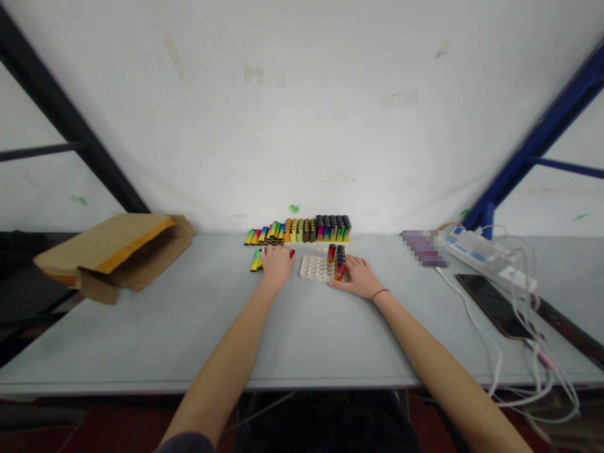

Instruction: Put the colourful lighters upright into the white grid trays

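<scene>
My left hand point(277, 264) is closed over lighters lying on the table, its fingers curled down. A red lighter end point(292, 253) sticks out at its right, and yellow-green lighters point(256, 260) lie at its left. Fingertips of that hand are partly hidden. Around the right end of a white lighter tray point(315, 268) with round holes is my right hand point(361, 277), thumb along the front edge and fingers at the side. Several red lighters point(340, 267) with black tops stand upright in the tray's right end; holes further left hold none.
Against the wall stand rows of upright lighters point(333, 228), with more multicoloured lighters point(264, 234) lying to their left. An opened brown paper bag point(123, 245) is at the left. A phone point(493, 305), power strip point(491, 258) and white cables point(472, 314) occupy the right side.
</scene>
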`<state>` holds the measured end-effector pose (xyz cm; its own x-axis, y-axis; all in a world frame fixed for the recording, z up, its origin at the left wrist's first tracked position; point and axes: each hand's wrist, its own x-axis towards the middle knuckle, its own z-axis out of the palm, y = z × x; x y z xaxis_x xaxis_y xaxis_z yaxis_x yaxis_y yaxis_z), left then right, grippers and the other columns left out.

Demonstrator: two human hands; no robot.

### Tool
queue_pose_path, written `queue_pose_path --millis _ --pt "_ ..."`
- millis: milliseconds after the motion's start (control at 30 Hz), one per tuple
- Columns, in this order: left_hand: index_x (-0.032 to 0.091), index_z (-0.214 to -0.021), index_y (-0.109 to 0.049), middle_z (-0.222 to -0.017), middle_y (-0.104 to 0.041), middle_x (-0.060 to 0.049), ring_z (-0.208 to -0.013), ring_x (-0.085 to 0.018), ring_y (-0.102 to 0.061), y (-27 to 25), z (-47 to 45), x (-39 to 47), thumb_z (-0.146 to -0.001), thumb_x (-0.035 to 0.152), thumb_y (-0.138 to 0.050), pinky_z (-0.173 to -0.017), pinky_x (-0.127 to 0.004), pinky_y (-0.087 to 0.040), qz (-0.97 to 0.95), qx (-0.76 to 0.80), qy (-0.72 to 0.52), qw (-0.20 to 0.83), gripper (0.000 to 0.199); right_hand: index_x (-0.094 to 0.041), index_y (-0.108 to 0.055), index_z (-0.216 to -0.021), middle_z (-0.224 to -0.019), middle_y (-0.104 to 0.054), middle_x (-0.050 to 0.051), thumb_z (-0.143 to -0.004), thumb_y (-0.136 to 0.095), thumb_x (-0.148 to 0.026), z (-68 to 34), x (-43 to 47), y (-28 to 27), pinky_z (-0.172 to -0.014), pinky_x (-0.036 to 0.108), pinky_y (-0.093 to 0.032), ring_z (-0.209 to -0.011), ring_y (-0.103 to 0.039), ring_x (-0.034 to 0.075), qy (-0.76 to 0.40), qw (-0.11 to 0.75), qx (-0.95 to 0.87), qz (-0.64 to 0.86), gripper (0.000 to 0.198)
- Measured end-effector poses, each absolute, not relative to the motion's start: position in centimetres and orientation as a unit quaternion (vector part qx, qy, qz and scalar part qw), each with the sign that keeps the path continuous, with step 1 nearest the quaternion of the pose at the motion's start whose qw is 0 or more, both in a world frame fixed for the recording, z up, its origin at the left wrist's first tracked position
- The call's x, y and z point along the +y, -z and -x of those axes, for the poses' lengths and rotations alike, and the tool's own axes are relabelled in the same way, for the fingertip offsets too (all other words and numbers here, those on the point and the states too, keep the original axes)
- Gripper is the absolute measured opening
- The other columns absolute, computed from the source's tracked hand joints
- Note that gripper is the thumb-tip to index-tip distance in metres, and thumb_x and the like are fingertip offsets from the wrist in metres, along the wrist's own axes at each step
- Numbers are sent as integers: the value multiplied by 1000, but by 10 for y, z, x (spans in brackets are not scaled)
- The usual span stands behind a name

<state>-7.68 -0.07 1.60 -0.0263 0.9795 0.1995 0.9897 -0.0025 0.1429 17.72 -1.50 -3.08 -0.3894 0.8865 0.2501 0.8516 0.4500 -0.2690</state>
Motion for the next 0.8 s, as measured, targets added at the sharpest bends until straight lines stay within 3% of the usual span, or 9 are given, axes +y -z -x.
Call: queue_pose_path --millis 200,400,500,600,700,800 --pt "13 -96 -76 -109 -72 -23 -111 -37 -63 -15 67 -3 -92 30 -56 -91 -44 -46 704 -705 84 20 26 -16 -59 -133 -140 -60 19 -82 -67 -69 -176 -15 30 -109 48 -37 -129 -53 34 -54 176 -831 525 74" --pt "9 -112 -65 -105 -72 -24 -109 -36 -66 -20 62 -6 -92 24 -53 -96 -46 -45 690 -709 146 -14 27 -14 -59 -133 -140 -60 19 -83 -66 -69 -177 -14 31 -109 47 -37 -130 -53 34 -59 176 -831 524 75" --pt "15 -109 -59 -99 -73 -15 -96 -29 -70 -23 64 1 -91 23 -55 -91 -41 -48 669 -681 268 -127 20 -15 -59 -133 -140 -59 19 -83 -66 -69 -178 -14 32 -109 48 -37 -130 -53 34 -55 178 -832 523 74" --pt "22 -104 -48 -90 -69 -3 -69 -17 -67 -23 63 7 -87 21 -55 -70 -29 -51 602 -600 408 -334 18 -17 -59 -133 -141 -59 18 -82 -67 -70 -178 -13 33 -108 49 -37 -130 -53 34 -53 181 -832 522 74" --pt "25 -98 -39 -69 -57 8 -43 -8 -49 -23 57 5 -82 20 -57 -48 -20 -38 515 -525 449 -508 24 -17 -59 -133 -141 -59 18 -82 -66 -69 -179 -13 33 -108 49 -37 -130 -53 34 -54 181 -833 520 74" --pt "25 -88 -38 -56 -38 12 -35 -4 -29 -25 46 -1 -86 33 -57 -40 -17 -20 463 -470 468 -588 21 -16 -59 -133 -140 -60 18 -82 -66 -70 -178 -13 32 -109 48 -37 -130 -53 34 -56 179 -834 519 74"
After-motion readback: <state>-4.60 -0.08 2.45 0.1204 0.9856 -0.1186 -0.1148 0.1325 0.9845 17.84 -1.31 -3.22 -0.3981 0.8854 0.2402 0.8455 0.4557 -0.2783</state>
